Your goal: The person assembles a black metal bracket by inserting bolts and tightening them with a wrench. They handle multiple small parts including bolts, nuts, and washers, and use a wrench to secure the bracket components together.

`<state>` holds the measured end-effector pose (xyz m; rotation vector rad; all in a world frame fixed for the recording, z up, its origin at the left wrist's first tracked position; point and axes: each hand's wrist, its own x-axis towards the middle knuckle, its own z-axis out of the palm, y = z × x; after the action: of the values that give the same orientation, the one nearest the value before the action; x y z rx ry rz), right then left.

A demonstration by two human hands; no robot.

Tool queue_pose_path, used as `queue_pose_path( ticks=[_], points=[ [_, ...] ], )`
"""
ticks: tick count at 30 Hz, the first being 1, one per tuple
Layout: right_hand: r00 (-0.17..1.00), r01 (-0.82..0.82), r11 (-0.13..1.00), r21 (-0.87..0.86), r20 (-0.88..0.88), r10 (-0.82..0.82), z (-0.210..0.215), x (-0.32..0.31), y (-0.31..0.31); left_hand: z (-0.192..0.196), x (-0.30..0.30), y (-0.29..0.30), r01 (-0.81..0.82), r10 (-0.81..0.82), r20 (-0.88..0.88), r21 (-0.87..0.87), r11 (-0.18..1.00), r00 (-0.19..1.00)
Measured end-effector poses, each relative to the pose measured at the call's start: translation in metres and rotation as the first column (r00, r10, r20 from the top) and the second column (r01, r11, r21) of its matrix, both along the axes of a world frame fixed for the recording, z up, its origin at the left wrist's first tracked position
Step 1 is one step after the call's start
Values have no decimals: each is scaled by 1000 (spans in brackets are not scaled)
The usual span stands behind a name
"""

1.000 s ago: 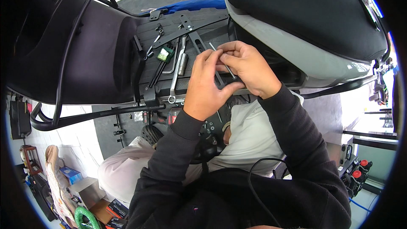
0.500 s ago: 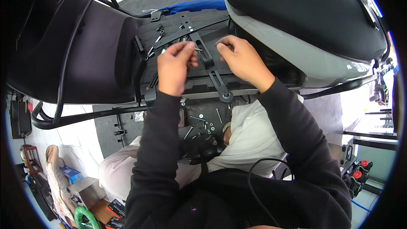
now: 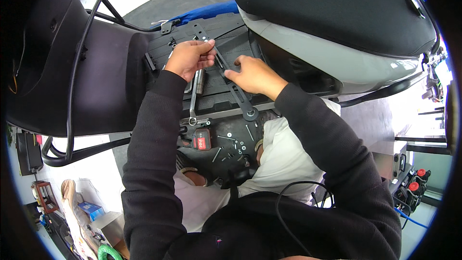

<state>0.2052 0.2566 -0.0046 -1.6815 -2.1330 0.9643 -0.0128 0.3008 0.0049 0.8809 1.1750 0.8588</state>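
Note:
Over the scooter's black footboard (image 3: 166, 39), my left hand (image 3: 193, 58) is closed in a pinch above the upper part of a black slotted metal bracket (image 3: 237, 94). Whatever lies between its fingertips is hidden. My right hand (image 3: 255, 75) hovers beside the bracket's middle, thumb and index finger apart, with nothing visible between them. The bracket slants toward me, and a round fitting with a bolt (image 3: 250, 112) sits at its near end. Below my left wrist lie a ring-ended wrench (image 3: 193, 107) and a silver cylindrical tool (image 3: 200, 82).
Under the footboard's near edge, a power tool with a red-and-black battery (image 3: 202, 139) lies among loose bolts (image 3: 217, 154) and washers (image 3: 229, 135). The seat (image 3: 332, 9) rises at the right; a black tube guard (image 3: 73, 82) curves along the left. A blue cloth (image 3: 207, 11) lies beyond.
My left hand has moved up and slightly left; the small bolt seen in its fingers no longer shows. The right hand has lowered and its thumb and index finger have spread. The view has shifted.

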Motion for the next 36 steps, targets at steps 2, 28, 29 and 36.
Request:
queue_pose_path(
  ticks=[2, 28, 29, 36],
  points=[
    [999, -26, 999, 19, 24, 25, -6, -6, 0, -3, 1, -2, -8, 12, -72, 54, 999, 997],
    [952, 104, 950, 294, -305, -10, -10, -55, -42, 38, -11, -84, -196, 180, 140, 105, 975, 974],
    [949, 90, 951, 296, -316, 8, -5, -55, -48, 43, -11, -90, -192, 172, 146, 136, 972, 974],
    [939, -33, 941, 338, -311, 145, 31, -41, -76, 87, -8, -145, -217, 208, 67, 160, 963, 976]
  ],
)
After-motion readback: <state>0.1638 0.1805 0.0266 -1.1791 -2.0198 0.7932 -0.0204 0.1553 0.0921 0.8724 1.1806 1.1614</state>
